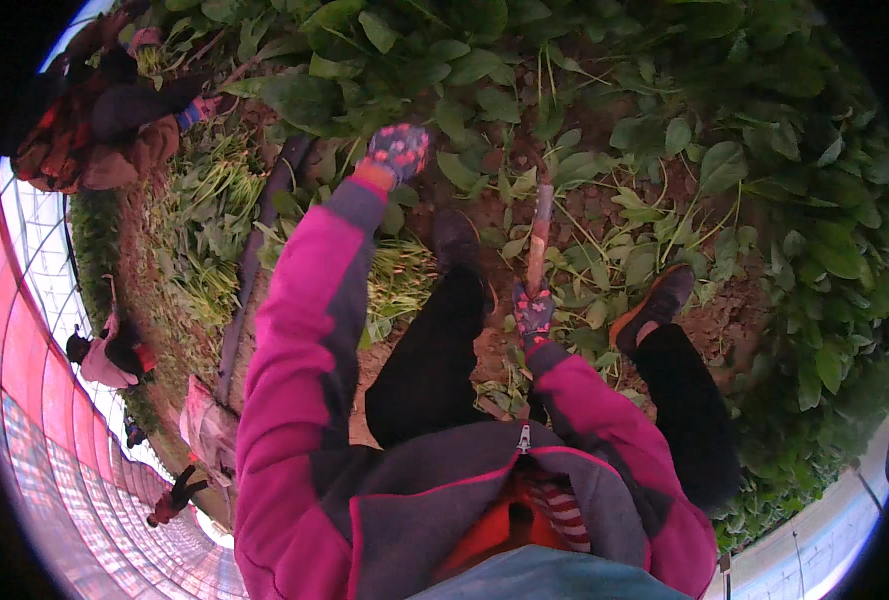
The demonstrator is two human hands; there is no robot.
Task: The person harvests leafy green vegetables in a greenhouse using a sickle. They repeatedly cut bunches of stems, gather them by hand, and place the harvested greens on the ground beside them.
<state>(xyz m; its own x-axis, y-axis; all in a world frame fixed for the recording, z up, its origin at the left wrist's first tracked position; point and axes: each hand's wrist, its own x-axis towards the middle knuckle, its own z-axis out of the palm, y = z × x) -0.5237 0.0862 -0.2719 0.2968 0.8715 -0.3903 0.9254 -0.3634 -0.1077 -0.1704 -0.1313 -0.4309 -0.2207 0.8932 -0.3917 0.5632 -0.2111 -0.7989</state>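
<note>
My left hand (399,154), in a dark glove with a red flower pattern, is slightly blurred beside the leaves of standing green plants (324,94). Its fingers are not clear enough to show whether they hold anything. My right hand (534,311), in a matching glove, grips the lower end of a wooden-handled tool (540,236) between my feet. The handle points away from me; its far end meets a dark, thin part among the stems, hard to make out. Cut or pulled leafy plants (399,281) lie bundled by my left leg, stems showing.
Loose leaves lie on brown soil (722,322) around my shoes. A dark pipe or hose (249,262) runs along the left. Beyond it are more piled plants (216,180) and a crouching person (114,127). Other people and a pale sack (208,427) are farther off, under a greenhouse roof.
</note>
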